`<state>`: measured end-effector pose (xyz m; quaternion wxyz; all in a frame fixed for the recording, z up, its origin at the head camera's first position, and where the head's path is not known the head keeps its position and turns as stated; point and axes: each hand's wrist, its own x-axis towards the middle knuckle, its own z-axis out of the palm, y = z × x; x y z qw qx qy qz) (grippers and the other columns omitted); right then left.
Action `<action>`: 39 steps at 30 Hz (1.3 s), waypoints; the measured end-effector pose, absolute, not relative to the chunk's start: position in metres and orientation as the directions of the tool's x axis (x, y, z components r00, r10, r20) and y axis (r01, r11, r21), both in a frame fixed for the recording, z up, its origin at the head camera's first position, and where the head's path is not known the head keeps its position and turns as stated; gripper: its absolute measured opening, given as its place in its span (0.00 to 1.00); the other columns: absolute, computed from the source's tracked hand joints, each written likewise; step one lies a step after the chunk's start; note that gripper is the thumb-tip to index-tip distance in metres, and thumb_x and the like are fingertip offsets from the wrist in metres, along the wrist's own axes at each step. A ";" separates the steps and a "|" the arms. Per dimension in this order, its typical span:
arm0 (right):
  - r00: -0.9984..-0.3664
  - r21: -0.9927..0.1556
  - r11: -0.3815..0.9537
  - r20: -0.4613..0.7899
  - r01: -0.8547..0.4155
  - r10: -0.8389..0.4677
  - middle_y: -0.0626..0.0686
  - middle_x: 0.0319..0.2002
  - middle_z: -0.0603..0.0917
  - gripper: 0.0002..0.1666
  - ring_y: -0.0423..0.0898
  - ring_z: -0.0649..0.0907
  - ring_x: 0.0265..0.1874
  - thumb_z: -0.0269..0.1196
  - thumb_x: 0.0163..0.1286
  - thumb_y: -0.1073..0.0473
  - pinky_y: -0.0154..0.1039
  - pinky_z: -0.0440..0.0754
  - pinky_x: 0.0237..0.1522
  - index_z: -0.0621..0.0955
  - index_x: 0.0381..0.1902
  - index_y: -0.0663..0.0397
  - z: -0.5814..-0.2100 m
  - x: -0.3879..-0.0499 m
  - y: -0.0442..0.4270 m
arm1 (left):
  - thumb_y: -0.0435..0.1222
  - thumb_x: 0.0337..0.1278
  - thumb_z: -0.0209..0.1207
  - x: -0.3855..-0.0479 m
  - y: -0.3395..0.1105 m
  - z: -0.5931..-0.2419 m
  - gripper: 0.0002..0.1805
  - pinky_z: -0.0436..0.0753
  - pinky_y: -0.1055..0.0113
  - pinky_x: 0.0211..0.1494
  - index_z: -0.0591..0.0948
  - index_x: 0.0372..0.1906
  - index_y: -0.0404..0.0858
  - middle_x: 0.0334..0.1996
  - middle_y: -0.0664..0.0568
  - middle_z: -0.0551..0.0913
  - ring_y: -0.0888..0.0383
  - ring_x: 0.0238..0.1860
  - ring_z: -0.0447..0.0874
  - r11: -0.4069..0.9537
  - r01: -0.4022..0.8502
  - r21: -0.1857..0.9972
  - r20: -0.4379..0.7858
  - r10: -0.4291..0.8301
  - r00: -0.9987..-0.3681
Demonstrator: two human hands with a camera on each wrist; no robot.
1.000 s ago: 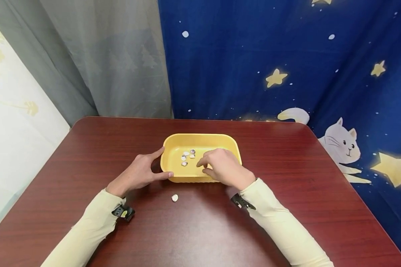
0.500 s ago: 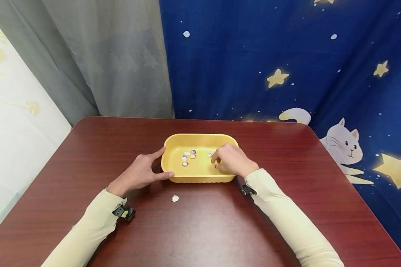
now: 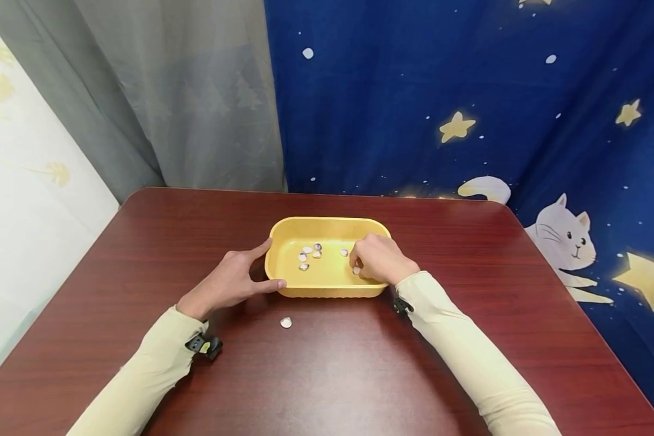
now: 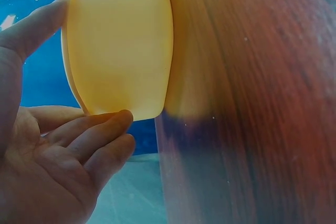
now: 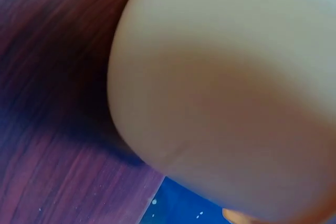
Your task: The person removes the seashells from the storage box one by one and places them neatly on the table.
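Observation:
A yellow plastic tub [image 3: 327, 292] stands on the table. Around its left end spreads my left hand [image 3: 223, 284], thumb on the front rim and index finger at the rear left; the left wrist view shows fingertips [image 4: 125, 116] against the wall. Inside the tub's right part, my right hand [image 3: 381, 259] has curled fingers and pinches a small shiny whitish piece [image 3: 356, 270] low near the floor. Another such piece [image 3: 344, 252] lies just left of it. Several more shiny pieces [image 3: 303, 257] cluster in the left half. The right wrist view shows mostly a blurred pale surface.
One loose shiny piece [image 3: 286, 323] lies on the dark red wooden table [image 3: 327, 369], in front of the tub. A grey curtain [image 3: 218, 97] and a blue starry curtain [image 3: 370, 97] hang behind the table's far edge.
My right hand has moved right inside the tub, uncovering a shiny piece, and its fingers have closed on another near the right end. The left hand stays at the tub's left end.

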<state>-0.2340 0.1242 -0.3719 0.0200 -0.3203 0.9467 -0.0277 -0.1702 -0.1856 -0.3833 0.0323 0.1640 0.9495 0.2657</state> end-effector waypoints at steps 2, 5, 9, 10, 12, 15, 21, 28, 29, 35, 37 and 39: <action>-0.792 -0.067 0.791 -0.014 -0.608 -0.610 0.39 0.17 0.77 0.11 0.43 0.77 0.27 0.70 0.50 0.65 0.38 0.72 0.27 0.87 0.21 0.40 -0.372 -0.235 0.125 | 0.69 0.49 0.63 -0.171 -0.186 -0.383 0.60 0.75 0.46 0.68 0.58 0.79 0.37 0.72 0.42 0.71 0.45 0.69 0.74 0.808 0.297 0.510 0.025 0.331 -0.943; -0.777 -0.064 0.776 0.003 -0.628 -0.629 0.39 0.16 0.75 0.12 0.43 0.75 0.26 0.69 0.50 0.66 0.37 0.70 0.26 0.86 0.19 0.40 -0.374 -0.236 0.125 | 0.69 0.50 0.64 -0.171 -0.186 -0.382 0.59 0.75 0.46 0.67 0.58 0.78 0.37 0.72 0.41 0.71 0.44 0.69 0.75 0.810 0.297 0.506 0.023 0.332 -0.943; -0.754 -0.058 0.752 0.012 -0.656 -0.657 0.38 0.14 0.70 0.15 0.42 0.72 0.23 0.68 0.48 0.68 0.35 0.67 0.25 0.82 0.14 0.39 -0.376 -0.238 0.126 | 0.68 0.50 0.64 -0.171 -0.185 -0.382 0.59 0.76 0.47 0.67 0.58 0.78 0.37 0.71 0.40 0.72 0.44 0.68 0.76 0.811 0.299 0.503 0.023 0.334 -0.942; -0.749 -0.060 0.747 0.014 -0.662 -0.663 0.38 0.13 0.69 0.16 0.42 0.71 0.22 0.67 0.48 0.68 0.34 0.66 0.25 0.82 0.13 0.39 -0.377 -0.238 0.126 | 0.68 0.50 0.64 -0.171 -0.185 -0.382 0.59 0.76 0.47 0.67 0.58 0.78 0.37 0.71 0.40 0.72 0.44 0.67 0.76 0.811 0.300 0.503 0.024 0.334 -0.942; -0.739 -0.060 0.737 0.018 -0.674 -0.674 0.38 0.13 0.66 0.18 0.41 0.69 0.21 0.66 0.48 0.69 0.34 0.65 0.24 0.79 0.11 0.39 -0.377 -0.239 0.127 | 0.68 0.50 0.64 -0.171 -0.185 -0.382 0.59 0.76 0.47 0.66 0.58 0.78 0.37 0.71 0.40 0.71 0.45 0.67 0.76 0.811 0.303 0.501 0.026 0.335 -0.942; -0.720 -0.062 0.718 0.026 -0.694 -0.693 0.38 0.13 0.65 0.20 0.41 0.67 0.20 0.65 0.49 0.70 0.34 0.64 0.23 0.76 0.09 0.39 -0.378 -0.240 0.127 | 0.68 0.50 0.64 -0.171 -0.186 -0.382 0.59 0.76 0.47 0.66 0.59 0.78 0.37 0.71 0.40 0.72 0.45 0.66 0.77 0.811 0.306 0.499 0.030 0.337 -0.941; -0.701 -0.078 0.697 0.039 -0.713 -0.712 0.37 0.15 0.71 0.18 0.40 0.68 0.21 0.64 0.51 0.69 0.32 0.67 0.24 0.80 0.11 0.39 -0.378 -0.241 0.128 | 0.67 0.51 0.64 -0.171 -0.186 -0.383 0.58 0.76 0.47 0.67 0.59 0.78 0.36 0.72 0.39 0.71 0.45 0.66 0.77 0.808 0.315 0.498 0.036 0.344 -0.938; -0.706 -0.124 0.697 0.059 -0.706 -0.705 0.41 0.22 0.83 0.11 0.40 0.75 0.24 0.65 0.54 0.66 0.36 0.75 0.30 0.89 0.22 0.42 -0.368 -0.236 0.129 | 0.67 0.51 0.65 -0.171 -0.185 -0.383 0.58 0.77 0.48 0.66 0.59 0.78 0.36 0.72 0.39 0.71 0.45 0.65 0.78 0.812 0.310 0.495 0.032 0.340 -0.940; -0.710 -0.129 0.699 0.061 -0.703 -0.702 0.42 0.24 0.85 0.11 0.40 0.77 0.26 0.66 0.54 0.65 0.37 0.77 0.31 0.91 0.25 0.43 -0.367 -0.236 0.130 | 0.67 0.51 0.65 -0.171 -0.185 -0.382 0.58 0.76 0.48 0.66 0.59 0.78 0.36 0.72 0.39 0.71 0.45 0.66 0.77 0.812 0.311 0.494 0.032 0.340 -0.940; -0.716 -0.158 0.701 0.064 -0.695 -0.695 0.45 0.34 0.91 0.11 0.41 0.85 0.35 0.67 0.56 0.64 0.40 0.84 0.42 0.92 0.34 0.48 -0.361 -0.231 0.130 | 0.67 0.51 0.65 -0.171 -0.185 -0.382 0.58 0.75 0.47 0.68 0.59 0.78 0.36 0.72 0.40 0.71 0.44 0.68 0.75 0.811 0.315 0.493 0.036 0.343 -0.939; -0.713 -0.166 0.697 0.063 -0.697 -0.698 0.46 0.34 0.91 0.11 0.43 0.85 0.35 0.67 0.57 0.64 0.40 0.84 0.42 0.92 0.35 0.49 -0.359 -0.230 0.131 | 0.67 0.51 0.65 -0.171 -0.185 -0.382 0.58 0.76 0.47 0.67 0.59 0.78 0.36 0.71 0.39 0.71 0.44 0.68 0.76 0.810 0.318 0.492 0.038 0.345 -0.938; -0.705 -0.173 0.688 0.068 -0.705 -0.706 0.46 0.33 0.90 0.11 0.44 0.86 0.36 0.67 0.57 0.64 0.40 0.83 0.42 0.92 0.36 0.50 -0.356 -0.228 0.131 | 0.67 0.51 0.65 -0.171 -0.185 -0.383 0.58 0.76 0.47 0.67 0.59 0.78 0.36 0.71 0.39 0.71 0.45 0.67 0.77 0.810 0.320 0.492 0.041 0.346 -0.937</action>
